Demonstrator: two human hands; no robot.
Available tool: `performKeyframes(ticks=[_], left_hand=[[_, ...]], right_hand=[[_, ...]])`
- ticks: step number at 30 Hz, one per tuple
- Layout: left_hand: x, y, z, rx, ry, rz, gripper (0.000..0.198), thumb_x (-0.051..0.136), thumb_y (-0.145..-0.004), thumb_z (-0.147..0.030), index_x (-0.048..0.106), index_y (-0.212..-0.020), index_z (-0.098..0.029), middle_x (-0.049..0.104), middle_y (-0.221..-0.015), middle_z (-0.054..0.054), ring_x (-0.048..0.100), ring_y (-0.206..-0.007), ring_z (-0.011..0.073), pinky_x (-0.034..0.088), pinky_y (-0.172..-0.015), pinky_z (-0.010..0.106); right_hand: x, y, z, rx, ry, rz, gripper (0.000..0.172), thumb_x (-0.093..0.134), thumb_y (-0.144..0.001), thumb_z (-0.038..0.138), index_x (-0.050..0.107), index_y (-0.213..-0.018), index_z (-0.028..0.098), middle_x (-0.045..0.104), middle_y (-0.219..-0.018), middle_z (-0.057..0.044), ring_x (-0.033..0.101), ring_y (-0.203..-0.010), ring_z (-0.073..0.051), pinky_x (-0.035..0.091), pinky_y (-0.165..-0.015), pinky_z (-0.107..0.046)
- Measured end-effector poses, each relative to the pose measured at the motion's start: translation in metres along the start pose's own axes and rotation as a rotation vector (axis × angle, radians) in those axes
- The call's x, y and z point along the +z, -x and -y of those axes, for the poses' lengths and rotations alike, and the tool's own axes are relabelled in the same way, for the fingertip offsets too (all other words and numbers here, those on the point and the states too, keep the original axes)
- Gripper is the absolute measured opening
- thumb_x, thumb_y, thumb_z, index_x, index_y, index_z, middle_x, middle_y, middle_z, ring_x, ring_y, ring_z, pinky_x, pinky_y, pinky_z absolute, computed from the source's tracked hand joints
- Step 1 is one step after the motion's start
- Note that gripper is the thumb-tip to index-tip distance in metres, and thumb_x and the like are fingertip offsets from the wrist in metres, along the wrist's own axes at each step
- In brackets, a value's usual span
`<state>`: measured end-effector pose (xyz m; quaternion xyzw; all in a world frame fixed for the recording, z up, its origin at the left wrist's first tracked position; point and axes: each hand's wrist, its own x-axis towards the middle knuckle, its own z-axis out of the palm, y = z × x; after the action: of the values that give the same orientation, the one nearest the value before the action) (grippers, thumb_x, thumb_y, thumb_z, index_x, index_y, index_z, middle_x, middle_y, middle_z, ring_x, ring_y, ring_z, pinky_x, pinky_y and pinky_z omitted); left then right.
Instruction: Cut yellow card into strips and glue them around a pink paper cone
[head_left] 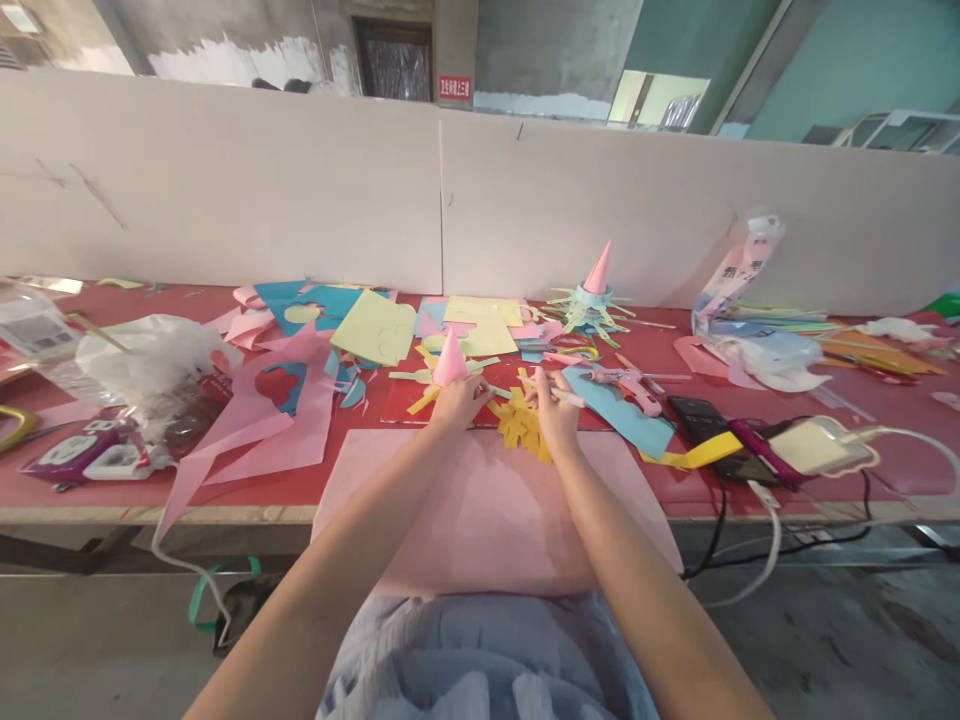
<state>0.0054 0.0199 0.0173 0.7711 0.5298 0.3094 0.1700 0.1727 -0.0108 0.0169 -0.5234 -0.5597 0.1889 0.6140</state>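
Note:
A pink paper cone stands upright on the red tabletop, with yellow and pale green paper strips spreading from its base. My left hand is at the cone's right side, its fingertips pinched on a pale strip that points right. In my right hand is a thin whitish pen-like stick, gripped between thumb and fingers; its exact kind is unclear. Fringed yellow paper lies between the hands, partly under the right one. A light blue paper piece lies just right of it.
A second cone piece stands farther back. A pink glue gun, a phone and a white charger with cables lie right. Left are pink paper scraps, a plastic bag and a purple power strip. A white partition borders the back.

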Motion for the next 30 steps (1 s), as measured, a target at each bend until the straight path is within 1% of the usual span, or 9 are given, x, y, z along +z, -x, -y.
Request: performKeyframes(ticks=[2, 5, 8, 10, 17, 20, 23, 25, 30], left_hand=[[-0.003, 0.000, 0.001, -0.056, 0.052, -0.055, 0.017, 0.046, -0.083, -0.031, 0.061, -0.086, -0.023, 0.063, -0.080, 0.001, 0.056, -0.070, 0.0151, 0.038, -0.057, 0.023], [-0.009, 0.000, 0.004, -0.116, 0.078, -0.137, 0.022, 0.042, -0.085, -0.034, 0.061, -0.084, -0.023, 0.064, -0.078, 0.001, 0.055, -0.070, 0.0158, 0.038, -0.059, 0.023], [-0.012, -0.001, 0.009, -0.105, 0.116, -0.196, 0.024, 0.040, -0.085, -0.033, 0.060, -0.082, -0.022, 0.064, -0.075, 0.002, 0.054, -0.067, 0.0151, 0.039, -0.060, 0.023], [-0.012, -0.001, 0.011, -0.086, 0.128, -0.217, 0.023, 0.041, -0.085, -0.033, 0.060, -0.081, -0.021, 0.063, -0.075, 0.002, 0.054, -0.067, 0.0148, 0.038, -0.061, 0.023], [-0.012, -0.002, 0.012, -0.072, 0.109, -0.270, 0.023, 0.041, -0.084, -0.030, 0.062, -0.085, -0.021, 0.061, -0.078, 0.002, 0.052, -0.067, 0.0139, 0.037, -0.059, 0.022], [-0.013, -0.002, 0.011, -0.080, 0.103, -0.267, 0.022, 0.041, -0.083, -0.030, 0.062, -0.086, -0.021, 0.060, -0.078, 0.002, 0.052, -0.067, 0.0137, 0.037, -0.060, 0.023], [-0.015, -0.001, 0.008, -0.049, 0.081, -0.252, 0.018, 0.046, -0.082, -0.033, 0.060, -0.083, -0.021, 0.059, -0.076, 0.001, 0.052, -0.067, 0.0132, 0.037, -0.060, 0.023], [-0.016, 0.001, 0.006, -0.055, 0.056, -0.269, 0.014, 0.050, -0.081, -0.034, 0.057, -0.082, -0.022, 0.057, -0.076, 0.001, 0.052, -0.068, 0.0134, 0.037, -0.059, 0.022], [-0.021, 0.002, 0.005, -0.186, 0.056, -0.387, 0.013, 0.050, -0.082, -0.034, 0.051, -0.088, -0.022, 0.055, -0.082, 0.002, 0.052, -0.073, 0.0142, 0.035, -0.058, 0.023]], right_hand=[[-0.002, 0.002, 0.003, -0.059, 0.077, 0.044, 0.030, 0.040, -0.088, 0.046, 0.056, -0.087, 0.021, 0.065, -0.071, -0.003, 0.062, -0.064, -0.015, 0.047, -0.059, -0.025], [-0.001, 0.010, 0.005, -0.282, 0.253, 0.278, 0.025, 0.039, -0.090, 0.038, 0.058, -0.094, 0.023, 0.067, -0.090, -0.006, 0.063, -0.083, -0.018, 0.048, -0.077, -0.030], [0.000, 0.020, 0.007, -0.543, 0.415, 0.525, 0.018, 0.044, -0.089, 0.033, 0.058, -0.094, 0.023, 0.066, -0.096, -0.005, 0.061, -0.094, -0.018, 0.035, -0.099, -0.039], [-0.003, 0.024, 0.008, -0.627, 0.502, 0.601, 0.015, 0.047, -0.088, 0.031, 0.058, -0.094, 0.023, 0.065, -0.100, -0.005, 0.060, -0.096, -0.018, 0.028, -0.105, -0.043], [-0.051, 0.008, -0.001, -0.543, 0.704, 0.567, 0.015, 0.046, -0.087, 0.023, 0.060, -0.094, 0.023, 0.068, -0.090, -0.005, 0.062, -0.085, -0.019, 0.039, -0.091, -0.038], [-0.067, 0.002, -0.003, -0.527, 0.723, 0.527, 0.014, 0.047, -0.087, 0.023, 0.060, -0.091, 0.022, 0.068, -0.086, -0.005, 0.062, -0.082, -0.019, 0.038, -0.092, -0.037], [-0.067, 0.007, 0.002, -0.505, 0.719, 0.498, 0.015, 0.048, -0.086, 0.026, 0.059, -0.094, 0.022, 0.067, -0.090, -0.007, 0.060, -0.085, -0.021, 0.042, -0.084, -0.036], [-0.061, 0.013, 0.006, -0.504, 0.677, 0.543, 0.013, 0.049, -0.085, 0.028, 0.060, -0.092, 0.023, 0.067, -0.091, -0.006, 0.059, -0.087, -0.021, 0.043, -0.079, -0.034], [-0.066, 0.016, 0.008, -0.507, 0.689, 0.562, 0.019, 0.045, -0.087, 0.031, 0.060, -0.080, 0.023, 0.066, -0.080, -0.004, 0.059, -0.077, -0.019, 0.040, -0.084, -0.034]])
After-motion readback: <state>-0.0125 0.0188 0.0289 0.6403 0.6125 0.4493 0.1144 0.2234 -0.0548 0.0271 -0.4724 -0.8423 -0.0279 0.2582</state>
